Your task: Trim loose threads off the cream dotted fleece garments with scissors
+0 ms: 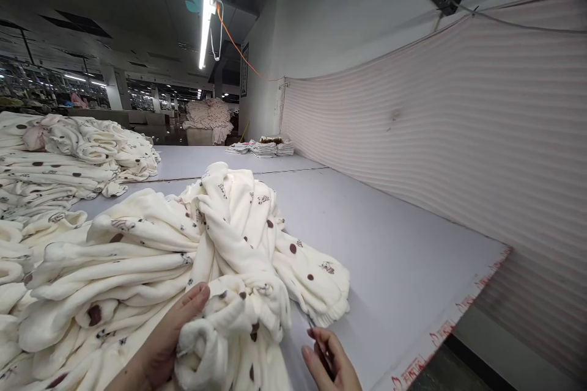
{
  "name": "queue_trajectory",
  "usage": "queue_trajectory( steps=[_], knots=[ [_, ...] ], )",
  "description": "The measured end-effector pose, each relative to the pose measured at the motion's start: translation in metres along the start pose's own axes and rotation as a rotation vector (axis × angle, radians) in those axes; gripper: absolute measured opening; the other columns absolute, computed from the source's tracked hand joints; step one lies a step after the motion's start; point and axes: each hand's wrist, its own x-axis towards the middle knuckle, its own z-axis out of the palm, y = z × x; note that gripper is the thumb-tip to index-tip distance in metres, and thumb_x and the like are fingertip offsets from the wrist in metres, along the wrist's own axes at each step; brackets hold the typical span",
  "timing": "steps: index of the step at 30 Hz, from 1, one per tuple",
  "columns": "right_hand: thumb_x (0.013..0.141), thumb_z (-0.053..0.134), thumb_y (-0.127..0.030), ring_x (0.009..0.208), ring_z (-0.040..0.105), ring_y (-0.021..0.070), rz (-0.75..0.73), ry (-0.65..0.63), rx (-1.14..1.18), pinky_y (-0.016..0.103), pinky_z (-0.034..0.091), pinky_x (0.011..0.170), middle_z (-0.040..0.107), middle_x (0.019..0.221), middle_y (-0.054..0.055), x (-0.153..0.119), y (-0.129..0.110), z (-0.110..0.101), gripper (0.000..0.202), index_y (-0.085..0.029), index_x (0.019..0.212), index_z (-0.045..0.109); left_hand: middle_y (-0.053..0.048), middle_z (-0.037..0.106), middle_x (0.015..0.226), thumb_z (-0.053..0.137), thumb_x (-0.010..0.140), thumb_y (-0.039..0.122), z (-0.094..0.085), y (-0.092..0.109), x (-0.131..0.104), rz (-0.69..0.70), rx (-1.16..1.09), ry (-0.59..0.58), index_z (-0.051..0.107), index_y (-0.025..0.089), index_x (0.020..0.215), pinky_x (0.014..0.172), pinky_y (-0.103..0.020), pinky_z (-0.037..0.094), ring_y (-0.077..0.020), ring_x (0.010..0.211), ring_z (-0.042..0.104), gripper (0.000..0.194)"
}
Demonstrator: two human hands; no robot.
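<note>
Garment (243,226): cream fleece, brown spots, small animal prints, gathered cuff (338,311); bunched on pale table (367,220). Left hand (172,330) against folds, grip can't tell. Right hand (331,359) fingers closed around dark-handled tool (324,359).

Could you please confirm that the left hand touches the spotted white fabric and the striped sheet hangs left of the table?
Not quite: the head view shows the striped sheet hanging right of the table. The left hand does touch the spotted white fabric.
</note>
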Motion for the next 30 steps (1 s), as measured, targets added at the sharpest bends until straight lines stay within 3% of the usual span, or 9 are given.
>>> queue_trajectory(
  steps=[4,8,10,14,17,20,24,27,30],
  knots=[
    [0.072,0.063,-0.043,0.063,0.053,0.0162,-0.002,-0.028,-0.041,0.025,0.045,0.064,0.058,0.07,-0.002,0.01,0.011,0.015,0.045,-0.021,0.111,0.059,0.004,0.07,0.074,0.059,0.086,0.037,-0.001,0.005,0.0,-0.001,0.07,-0.018,0.06,0.019,0.087,0.067,-0.022,0.049,-0.0136,0.07,0.064,0.018],
    [0.07,0.068,-0.04,0.068,0.049,0.0169,0.106,-0.084,0.102,0.026,0.04,0.066,0.058,0.071,-0.001,0.034,0.004,0.031,0.021,-0.019,0.073,0.064,0.0,0.073,0.089,0.061,0.083,0.041,-0.004,0.001,-0.001,0.042,0.142,0.034,0.064,0.018,0.093,0.071,-0.021,0.05,-0.0155,0.081,0.065,0.025],
    [0.07,0.068,-0.044,0.064,0.045,0.014,0.131,-0.102,0.197,0.024,0.038,0.061,0.05,0.063,-0.003,0.044,-0.003,0.025,0.028,-0.018,0.064,0.057,-0.002,0.073,0.099,0.061,0.082,0.044,-0.008,0.003,-0.002,0.094,0.175,0.056,0.064,0.018,0.103,0.076,-0.023,0.05,-0.0195,0.092,0.064,0.034],
    [0.073,0.066,-0.054,0.051,0.032,0.0065,0.217,-0.116,0.411,0.018,0.026,0.046,0.039,0.063,-0.008,0.051,-0.023,-0.003,0.038,-0.019,0.085,0.058,-0.005,0.073,0.097,0.065,0.076,0.049,-0.009,0.006,0.001,0.129,0.121,0.105,0.062,0.019,0.111,0.078,-0.029,0.051,-0.0248,0.092,0.064,0.047],
    [0.075,0.066,-0.055,0.043,0.016,0.0019,0.286,-0.133,0.525,0.016,0.013,0.04,0.029,0.057,-0.012,0.049,-0.039,-0.016,0.039,-0.018,0.085,0.056,0.002,0.065,0.071,0.068,0.073,0.048,-0.007,-0.001,0.006,0.245,0.213,0.108,0.064,0.02,0.077,0.078,-0.028,0.048,-0.0174,0.069,0.06,0.028],
    [0.073,0.066,-0.057,0.036,0.009,0.0001,0.361,-0.172,0.594,0.016,0.009,0.036,0.027,0.048,-0.015,0.047,-0.046,-0.009,0.041,-0.019,0.078,0.052,0.004,0.052,0.06,0.067,0.073,0.045,-0.005,-0.013,0.01,0.508,0.659,0.034,0.051,0.02,0.058,0.081,-0.024,0.043,-0.0139,0.062,0.051,0.033],
    [0.065,0.068,-0.066,0.027,0.011,0.0006,0.404,-0.24,0.603,0.016,0.008,0.03,0.028,0.034,-0.016,0.042,-0.045,0.019,0.049,-0.021,0.071,0.05,0.0,0.059,0.07,0.068,0.07,0.044,0.001,-0.031,0.013,0.462,1.141,-0.288,0.06,0.02,0.094,0.061,-0.024,0.04,-0.0175,0.064,0.052,0.035],
    [0.065,0.07,-0.063,0.031,0.027,0.0025,0.365,-0.211,0.587,0.015,0.02,0.031,0.043,0.043,-0.011,0.034,-0.05,0.032,0.047,-0.019,0.077,0.056,-0.004,0.066,0.083,0.064,0.075,0.04,0.009,-0.033,0.011,0.511,1.156,-0.238,0.061,0.021,0.104,0.068,-0.025,0.043,-0.0202,0.073,0.058,0.035],
    [0.067,0.071,-0.057,0.051,0.047,0.007,0.215,-0.062,0.453,0.016,0.039,0.047,0.058,0.07,-0.002,0.021,-0.059,0.033,0.041,-0.02,0.081,0.06,-0.005,0.07,0.09,0.051,0.085,0.038,0.015,-0.024,0.007,0.497,1.095,-0.206,0.063,0.02,0.101,0.074,-0.025,0.043,-0.0215,0.082,0.06,0.027]
  ],
)
